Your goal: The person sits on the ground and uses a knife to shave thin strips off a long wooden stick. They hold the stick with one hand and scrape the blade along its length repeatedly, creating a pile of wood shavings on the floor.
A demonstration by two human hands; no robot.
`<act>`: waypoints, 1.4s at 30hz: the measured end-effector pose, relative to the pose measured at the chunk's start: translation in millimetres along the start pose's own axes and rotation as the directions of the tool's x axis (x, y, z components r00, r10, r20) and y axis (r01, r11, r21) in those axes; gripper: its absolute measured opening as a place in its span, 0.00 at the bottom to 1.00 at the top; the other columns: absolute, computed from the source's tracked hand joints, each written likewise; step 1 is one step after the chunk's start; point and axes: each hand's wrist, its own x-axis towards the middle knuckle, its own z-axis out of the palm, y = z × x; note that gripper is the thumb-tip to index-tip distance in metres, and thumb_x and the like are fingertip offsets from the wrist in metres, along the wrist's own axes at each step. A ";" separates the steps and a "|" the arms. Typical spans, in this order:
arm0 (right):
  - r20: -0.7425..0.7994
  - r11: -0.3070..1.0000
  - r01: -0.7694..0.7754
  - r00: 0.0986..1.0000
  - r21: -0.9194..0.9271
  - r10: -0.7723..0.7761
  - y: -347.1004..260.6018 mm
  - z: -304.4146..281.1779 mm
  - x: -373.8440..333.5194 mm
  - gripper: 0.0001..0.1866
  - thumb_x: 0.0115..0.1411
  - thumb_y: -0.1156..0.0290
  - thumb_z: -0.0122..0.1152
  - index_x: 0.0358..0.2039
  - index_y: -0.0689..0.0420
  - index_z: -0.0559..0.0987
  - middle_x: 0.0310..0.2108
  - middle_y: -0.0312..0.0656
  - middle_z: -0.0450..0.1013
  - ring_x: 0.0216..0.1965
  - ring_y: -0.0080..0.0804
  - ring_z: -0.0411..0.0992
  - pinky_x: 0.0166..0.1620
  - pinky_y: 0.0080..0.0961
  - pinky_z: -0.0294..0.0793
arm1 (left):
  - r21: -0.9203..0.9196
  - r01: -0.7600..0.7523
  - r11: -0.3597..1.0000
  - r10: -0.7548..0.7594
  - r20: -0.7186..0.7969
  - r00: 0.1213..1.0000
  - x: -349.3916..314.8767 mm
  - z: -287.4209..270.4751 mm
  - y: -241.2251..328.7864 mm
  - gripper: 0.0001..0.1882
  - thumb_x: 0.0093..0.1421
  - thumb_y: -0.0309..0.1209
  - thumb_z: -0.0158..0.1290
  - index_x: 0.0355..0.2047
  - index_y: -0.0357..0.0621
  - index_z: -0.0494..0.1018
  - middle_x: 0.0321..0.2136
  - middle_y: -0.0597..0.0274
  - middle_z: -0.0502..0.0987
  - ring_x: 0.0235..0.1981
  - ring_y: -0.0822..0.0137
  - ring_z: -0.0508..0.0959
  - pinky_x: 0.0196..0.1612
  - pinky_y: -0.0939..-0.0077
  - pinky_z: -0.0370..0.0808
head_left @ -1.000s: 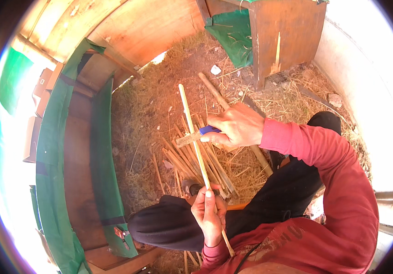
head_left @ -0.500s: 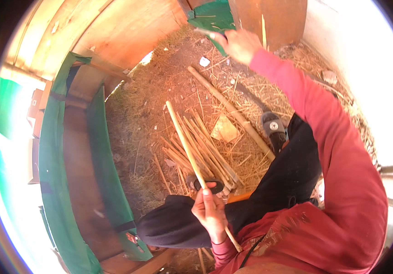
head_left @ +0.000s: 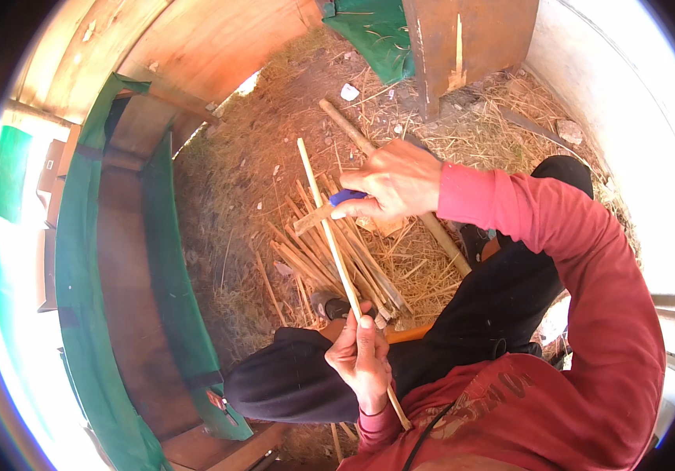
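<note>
A long, pale, slender wooden stick (head_left: 340, 264) slants up and away from my lap. Its lower end rests against my red shirt. My left hand (head_left: 359, 359) is closed around its lower part, thumb along the top. Farther up, my right hand (head_left: 402, 179) grips the blue handle of a knife (head_left: 345, 197). The broad, flat blade crosses the stick's upper half and appears to touch it. A pile of split wooden sticks (head_left: 365, 263) lies on the ground under the stick and blade, partly hidden by them.
Beyond the pile, a thick pole (head_left: 443, 242) lies across straw-strewn dirt. A wooden frame with green cloth (head_left: 176, 275) stands at left. Far off are a brown board (head_left: 474, 47) and another green cloth (head_left: 372, 31). My crossed legs in black trousers (head_left: 471, 306) border the pile.
My right hand has swung back from far ahead, bringing the knife down across the stick. My left hand keeps its grip; the stick has shifted slightly.
</note>
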 end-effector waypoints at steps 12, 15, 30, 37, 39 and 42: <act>-0.218 0.847 -0.525 0.819 0.085 0.530 69.1 -24.2 19.8 0.20 0.67 0.53 0.49 0.29 0.58 0.75 0.12 0.44 0.67 0.15 0.36 0.70 0.21 0.35 0.67 | -0.039 -0.012 0.999 0.008 -0.091 0.996 12.4 -15.9 11.3 0.15 0.62 0.26 0.54 0.48 0.33 0.74 0.12 0.66 0.68 0.07 0.81 0.61 0.09 0.87 0.54; -0.136 0.962 -0.199 0.965 0.186 0.225 25.0 -13.9 13.4 0.17 0.66 0.54 0.50 0.30 0.56 0.73 0.14 0.44 0.66 0.14 0.40 0.67 0.19 0.38 0.62 | -0.108 -0.009 0.994 -0.001 -0.093 0.996 19.0 -17.6 15.9 0.15 0.62 0.25 0.54 0.48 0.33 0.74 0.12 0.68 0.66 0.07 0.82 0.61 0.09 0.87 0.55; -0.083 0.986 -0.031 0.996 -0.164 0.017 27.5 57.9 12.9 0.20 0.64 0.51 0.49 0.30 0.57 0.74 0.11 0.42 0.67 0.15 0.41 0.71 0.20 0.37 0.69 | -0.177 -0.002 0.984 -0.007 -0.047 0.999 3.2 6.6 11.3 0.15 0.64 0.23 0.49 0.49 0.29 0.71 0.11 0.73 0.61 0.10 0.84 0.54 0.12 0.86 0.48; -0.269 0.716 -0.698 0.689 0.005 0.673 100.2 -39.3 42.0 0.32 0.69 0.46 0.33 0.28 0.61 0.76 0.11 0.39 0.66 0.15 0.35 0.72 0.19 0.34 0.72 | -0.264 0.072 0.962 -0.080 -0.021 0.997 -4.3 -7.6 9.2 0.12 0.65 0.26 0.49 0.46 0.30 0.74 0.10 0.73 0.60 0.07 0.82 0.56 0.09 0.86 0.50; -0.249 0.863 -0.500 0.829 0.073 0.501 62.8 -23.0 30.4 0.34 0.68 0.42 0.31 0.25 0.59 0.74 0.08 0.34 0.60 0.08 0.27 0.60 0.13 0.31 0.64 | -0.304 0.066 0.950 -0.054 0.049 0.997 2.7 -6.9 0.4 0.13 0.66 0.28 0.48 0.46 0.31 0.73 0.09 0.73 0.58 0.06 0.82 0.55 0.09 0.86 0.49; -0.147 0.988 -0.131 0.979 0.078 0.142 16.0 -5.0 11.4 0.29 0.65 0.43 0.44 0.28 0.58 0.76 0.06 0.36 0.58 0.06 0.32 0.59 0.12 0.34 0.61 | -0.316 0.102 0.943 -0.076 0.094 0.993 5.0 -5.7 1.6 0.14 0.67 0.29 0.47 0.47 0.31 0.73 0.08 0.72 0.58 0.06 0.82 0.54 0.08 0.85 0.49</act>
